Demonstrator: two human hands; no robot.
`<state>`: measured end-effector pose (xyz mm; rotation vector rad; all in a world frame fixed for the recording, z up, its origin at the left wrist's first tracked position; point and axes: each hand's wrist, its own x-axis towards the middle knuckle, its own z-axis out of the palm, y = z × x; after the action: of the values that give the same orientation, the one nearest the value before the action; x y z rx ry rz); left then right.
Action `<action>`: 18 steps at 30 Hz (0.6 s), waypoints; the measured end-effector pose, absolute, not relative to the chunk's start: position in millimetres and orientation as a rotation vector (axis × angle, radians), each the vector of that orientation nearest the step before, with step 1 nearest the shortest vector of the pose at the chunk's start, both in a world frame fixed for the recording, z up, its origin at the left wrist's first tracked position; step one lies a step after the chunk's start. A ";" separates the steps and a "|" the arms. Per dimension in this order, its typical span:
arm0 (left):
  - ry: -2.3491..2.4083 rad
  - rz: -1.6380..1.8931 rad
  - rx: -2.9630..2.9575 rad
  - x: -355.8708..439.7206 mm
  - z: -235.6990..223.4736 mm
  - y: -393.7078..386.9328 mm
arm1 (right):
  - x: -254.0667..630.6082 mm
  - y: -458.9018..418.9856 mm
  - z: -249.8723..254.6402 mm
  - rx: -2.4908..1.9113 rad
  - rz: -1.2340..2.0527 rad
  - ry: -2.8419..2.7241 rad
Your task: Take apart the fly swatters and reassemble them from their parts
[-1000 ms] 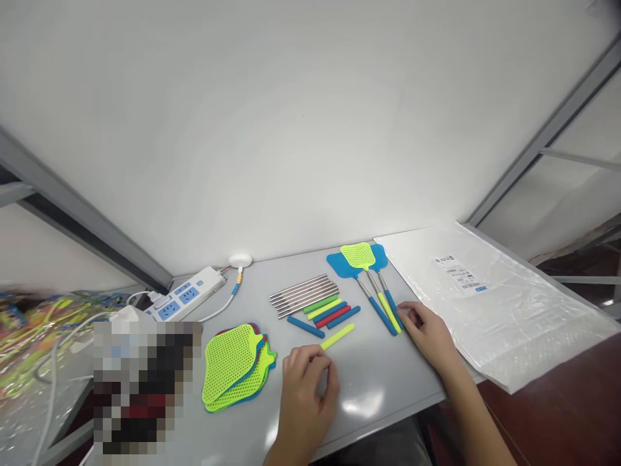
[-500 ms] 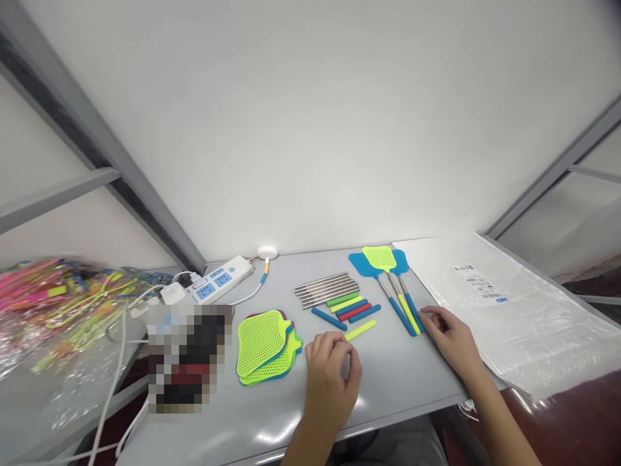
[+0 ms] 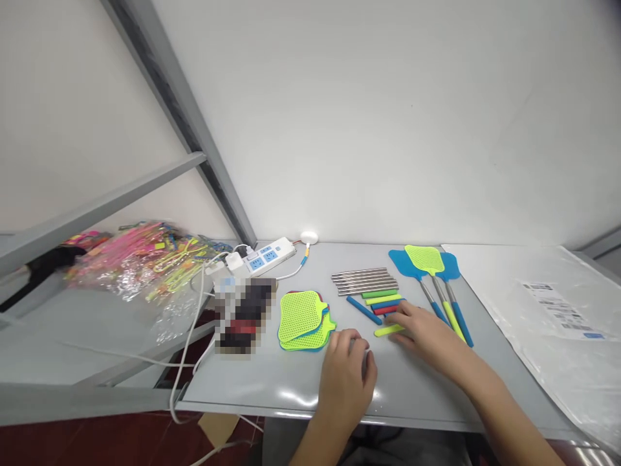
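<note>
My left hand (image 3: 347,372) rests near the table's front edge with its fingers loosely curled. A gap shows between thumb and index finger, and nothing is seen in it. My right hand (image 3: 422,333) reaches over the foam-like grip tubes, thumb apart from the fingers. Its fingertips are by the red tube (image 3: 384,310), and the thumb is beside a yellow-green tube (image 3: 387,331), partly covered by the hand. A blue tube (image 3: 363,310) lies to the left of that hand. Beyond the tubes are several metal rods (image 3: 366,282). Mesh fly swatter heads (image 3: 301,316) are stacked left of my left hand.
Three assembled fly swatters (image 3: 441,285) lie right of the tubes, beside a white plastic bag (image 3: 524,272). A power strip (image 3: 270,257) and cables are at the back left. Bagged colourful items (image 3: 150,255) lie beyond the metal frame. A pixelated patch hides part of the table.
My right hand has left the swatter handles and moved left over the grip tubes. My left hand stays low by the table edge. The view has shifted left.
</note>
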<state>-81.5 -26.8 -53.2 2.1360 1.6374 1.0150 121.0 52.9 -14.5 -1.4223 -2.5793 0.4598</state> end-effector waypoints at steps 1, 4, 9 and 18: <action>1.622 1.005 2.140 -80.8 -52.5 -26.9 | 117.4 54.5 -15.5 -1.424 0.425 -2.615; 1.566 1.006 2.125 -79.7 -50.6 -27.7 | 113.2 53.8 -25.0 -1.444 0.331 -2.668; 1.503 1.104 1.994 -81.9 -44.1 -31.1 | 119.9 42.1 -32.2 -1.395 0.324 -2.624; 1.397 1.285 1.810 -82.6 -45.9 -35.2 | 89.6 8.2 -20.1 -1.105 0.598 -2.480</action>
<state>-82.6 -35.2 -45.9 1.8103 1.3965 1.2853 89.6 8.2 -20.1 -1.1055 -2.4795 0.5978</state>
